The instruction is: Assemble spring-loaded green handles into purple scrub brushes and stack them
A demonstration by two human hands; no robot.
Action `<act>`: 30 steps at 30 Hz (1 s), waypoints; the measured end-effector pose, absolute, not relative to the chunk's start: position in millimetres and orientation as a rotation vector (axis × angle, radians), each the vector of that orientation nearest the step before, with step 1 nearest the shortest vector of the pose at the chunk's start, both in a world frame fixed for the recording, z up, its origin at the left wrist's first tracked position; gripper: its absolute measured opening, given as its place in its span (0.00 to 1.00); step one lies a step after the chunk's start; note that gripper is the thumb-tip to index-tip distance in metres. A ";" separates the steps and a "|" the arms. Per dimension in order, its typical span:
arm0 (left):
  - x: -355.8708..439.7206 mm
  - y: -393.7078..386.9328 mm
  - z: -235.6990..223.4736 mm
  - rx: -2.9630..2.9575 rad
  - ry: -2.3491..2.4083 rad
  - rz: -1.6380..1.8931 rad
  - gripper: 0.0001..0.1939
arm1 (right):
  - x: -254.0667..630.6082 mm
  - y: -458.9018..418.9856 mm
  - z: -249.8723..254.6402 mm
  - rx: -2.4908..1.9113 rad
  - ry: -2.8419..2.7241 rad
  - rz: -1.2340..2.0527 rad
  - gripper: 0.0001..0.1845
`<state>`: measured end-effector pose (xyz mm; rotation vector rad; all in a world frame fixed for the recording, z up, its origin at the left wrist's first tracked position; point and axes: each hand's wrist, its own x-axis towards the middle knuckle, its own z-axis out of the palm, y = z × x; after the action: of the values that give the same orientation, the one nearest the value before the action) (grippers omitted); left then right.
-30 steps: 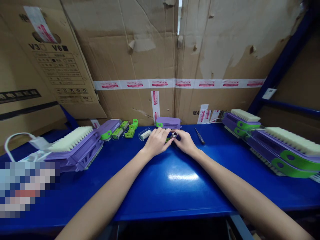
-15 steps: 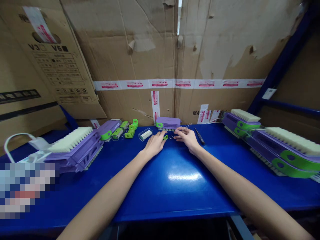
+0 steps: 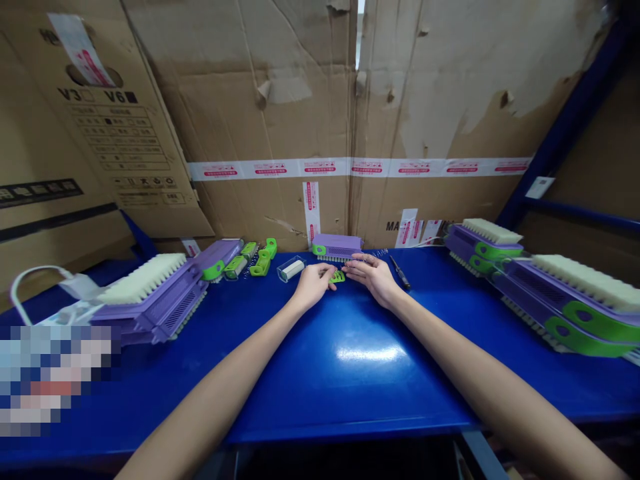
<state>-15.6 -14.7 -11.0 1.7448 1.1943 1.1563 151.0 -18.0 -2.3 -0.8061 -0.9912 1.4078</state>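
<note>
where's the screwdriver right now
In the head view, the screwdriver lies on the blue table, just to the right of the right hand and right of the purple brush unit by the cardboard.

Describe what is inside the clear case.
The clear case holds a white block. Whatever is directly beneath the block is covered and cannot be seen.

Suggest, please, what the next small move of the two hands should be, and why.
I would probably bring the right hand's fingertips onto the small green part to steady it: the left hand seems to hold it from one side, and the right fingertips are close by. Whether they hold anything is too small to tell.
</note>
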 end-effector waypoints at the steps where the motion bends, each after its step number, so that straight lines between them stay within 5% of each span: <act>1: -14.4 -15.2 -10.4 1.686 1.163 1.169 0.11 | 151.1 -18.4 -1.8 -0.798 -0.993 1.413 0.16; 16: -8.5 -18.7 -7.7 1.419 1.064 1.308 0.08 | 145.3 -18.4 -6.1 -0.948 -1.310 1.084 0.20; 30: -12.2 -22.7 -0.1 1.258 1.232 1.347 0.09 | 145.4 -19.3 -6.6 -0.909 -1.325 1.106 0.19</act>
<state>-12.2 -22.7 -0.1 1.2581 1.2317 1.3474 145.4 -19.3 -6.6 -0.9089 -1.3251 1.1058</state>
